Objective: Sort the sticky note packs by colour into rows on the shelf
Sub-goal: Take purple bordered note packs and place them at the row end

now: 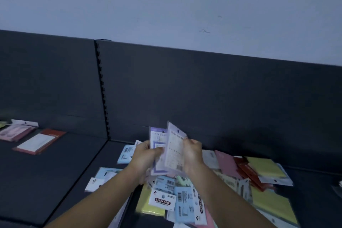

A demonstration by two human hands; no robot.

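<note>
Up above the heap, clear of the shelf, held upright between both hands: two lilac sticky note packs. Rear lilac pack gripped by the left hand, fingers curled round its lower left part. Front lilac pack overlapping the rear one, leaning a little to the right, gripped along its right edge by the right hand, fingers likewise curled round it. Both hands close together across the packs, neither spread. Print on both packs blurred, not readable in full.

Directly beneath the hands, loose on the dark shelf: the unsorted pile, mixed in colour. Pale blue packs at its left side, just left of the left hand. Pink pack, red packs and yellow pack to the right, overlapping one another. Nearest the camera, between the forearms, a white header card marked STICKY NOTE, among more blue packs.

Well apart, on the neighbouring bay to the left, past the slotted upright: a pink stack near the back panel, and just in front of it a red-edged white pack, lying flat.
</note>
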